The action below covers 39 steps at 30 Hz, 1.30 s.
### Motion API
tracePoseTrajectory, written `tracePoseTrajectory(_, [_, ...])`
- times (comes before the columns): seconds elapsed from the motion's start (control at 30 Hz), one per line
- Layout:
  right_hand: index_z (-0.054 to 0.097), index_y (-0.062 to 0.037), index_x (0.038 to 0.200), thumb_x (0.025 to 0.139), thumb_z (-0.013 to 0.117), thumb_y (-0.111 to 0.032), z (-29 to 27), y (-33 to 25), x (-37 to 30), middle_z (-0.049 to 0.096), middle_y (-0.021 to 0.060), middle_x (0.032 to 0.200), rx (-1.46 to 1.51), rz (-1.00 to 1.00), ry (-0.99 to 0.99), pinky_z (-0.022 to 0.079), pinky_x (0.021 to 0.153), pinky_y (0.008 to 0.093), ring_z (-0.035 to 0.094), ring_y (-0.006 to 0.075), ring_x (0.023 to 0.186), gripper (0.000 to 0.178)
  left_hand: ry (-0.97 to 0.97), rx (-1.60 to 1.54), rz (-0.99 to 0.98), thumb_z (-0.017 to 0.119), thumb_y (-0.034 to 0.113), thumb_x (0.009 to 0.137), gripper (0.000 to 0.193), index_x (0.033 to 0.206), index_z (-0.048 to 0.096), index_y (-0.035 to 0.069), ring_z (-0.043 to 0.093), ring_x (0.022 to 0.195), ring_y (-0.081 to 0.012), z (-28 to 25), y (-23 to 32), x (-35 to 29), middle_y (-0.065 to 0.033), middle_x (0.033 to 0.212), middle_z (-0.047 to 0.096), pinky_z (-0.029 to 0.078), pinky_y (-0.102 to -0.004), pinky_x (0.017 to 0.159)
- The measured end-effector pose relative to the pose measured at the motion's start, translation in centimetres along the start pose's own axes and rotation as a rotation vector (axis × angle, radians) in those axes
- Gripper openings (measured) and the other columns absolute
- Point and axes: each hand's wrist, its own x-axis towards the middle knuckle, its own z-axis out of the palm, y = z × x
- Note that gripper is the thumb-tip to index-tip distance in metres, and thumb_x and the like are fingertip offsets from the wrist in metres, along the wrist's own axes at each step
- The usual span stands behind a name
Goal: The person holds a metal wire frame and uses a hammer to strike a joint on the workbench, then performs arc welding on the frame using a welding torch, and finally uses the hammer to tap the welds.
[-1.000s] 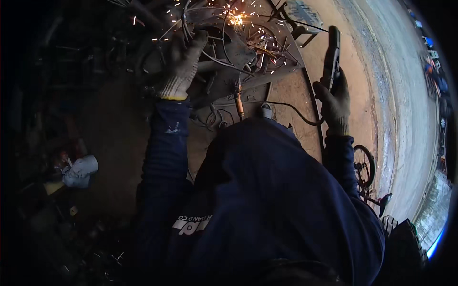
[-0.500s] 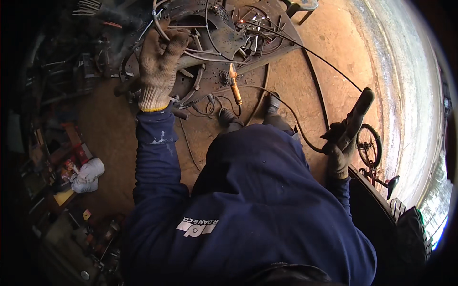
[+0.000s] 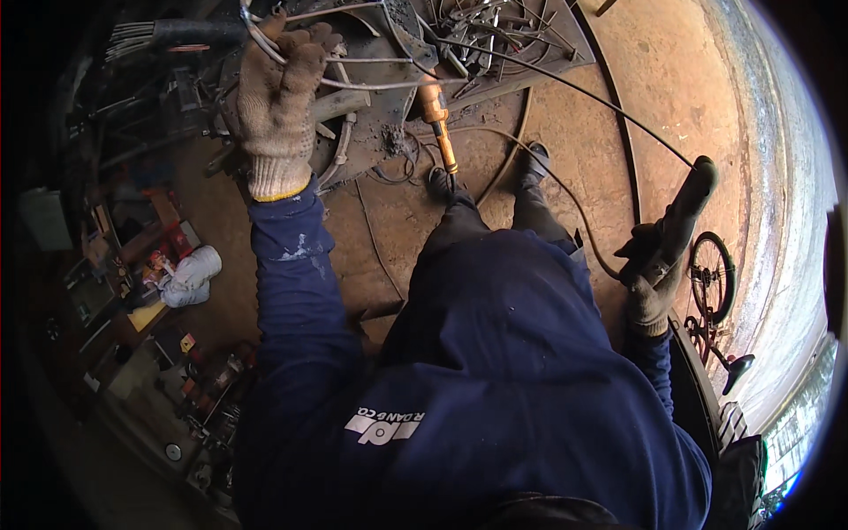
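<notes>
My left hand [image 3: 281, 110], in a knitted work glove with a yellow-edged cuff, is closed around a bent metal rod frame [image 3: 389, 86] above the workbench. My right hand [image 3: 654, 296], also gloved, grips a black welding electrode holder [image 3: 685, 208]. From its tip a long thin welding rod [image 3: 574, 95] runs left to the metal on the bench; its far end is hard to make out. A cable runs from the holder toward the bench. An orange-handled clamp [image 3: 438, 119] hangs at the bench's near edge, between the hands.
Scrap rods and metal pieces [image 3: 495, 40] are heaped on the workbench [image 3: 552, 66]. Cables [image 3: 579, 208] lie across the brown floor near my feet. A bicycle [image 3: 711, 287] stands at the right. A white bag [image 3: 192, 276] and tools lie at the left.
The view has shifted, so the bench sits higher in the picture. An orange glow seen at the welding rod's far end is gone. Both hands keep their holds.
</notes>
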Motion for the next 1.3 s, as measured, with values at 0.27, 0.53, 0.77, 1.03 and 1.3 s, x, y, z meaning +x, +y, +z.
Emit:
tracePoseTrajectory(0.27, [0.045,0.0008,0.135,0.063,0.092,-0.05,0.0,-0.9,0.5,0.059,0.0112,0.115,-0.053,-0.004,-0.025,0.054,0.08,0.0365,0.063,0.0207,0.093,0.1,-0.016,0.145,-0.023,0.076,0.03,0.091,0.065,0.14,0.046,-0.001,0.066,0.111,-0.0296,-0.2,0.2,0.9,-0.0208,0.12,0.064,0.052,-0.044,0.1])
tracePoseTrajectory(0.53, [0.042,0.0023,0.14,0.065,0.092,-0.047,0.8,-1.2,0.5,0.059,0.0118,0.115,-0.08,-0.028,-0.034,0.054,0.082,0.0375,0.063,0.0213,0.094,0.103,-0.085,0.2,0.006,0.076,0.028,0.091,0.066,0.142,0.045,0.0,0.067,0.109,-0.0281,-0.2,0.5,1.0,-0.0187,0.117,0.067,0.052,-0.0408,0.102])
tracePoseTrajectory(0.77, [0.04,0.0036,0.143,0.065,0.093,-0.047,1.3,-1.2,0.7,0.059,0.0131,0.117,-0.131,-0.058,-0.06,0.054,0.083,0.0381,0.063,0.022,0.096,0.108,-0.04,0.415,0.025,0.078,0.031,0.09,0.064,0.14,0.05,0.002,0.067,0.105,-0.0219,0.2,1.0,1.0,-0.0124,0.114,0.067,0.053,-0.0359,0.098])
tracePoseTrajectory(1.03, [0.037,0.005,0.145,0.063,0.094,-0.049,1.7,-1.2,0.8,0.059,0.0135,0.117,-0.134,-0.061,-0.071,0.054,0.084,0.0382,0.063,0.0221,0.096,0.113,-0.035,0.353,0.016,0.078,0.023,0.09,0.059,0.139,0.051,0.002,0.066,0.106,-0.0216,0.8,1.2,1.0,-0.0091,0.11,0.066,0.054,-0.0368,0.098])
tracePoseTrajectory(1.3, [0.033,0.0045,0.15,0.062,0.094,-0.047,2.2,-1.3,0.8,0.06,0.0128,0.118,-0.119,-0.026,-0.04,0.053,0.084,0.0369,0.063,0.0211,0.097,0.119,-0.078,0.25,0.009,0.078,0.02,0.09,0.06,0.139,0.05,0.001,0.067,0.11,-0.0262,1.1,1.1,1.4,-0.0104,0.111,0.066,0.054,-0.0386,0.098])
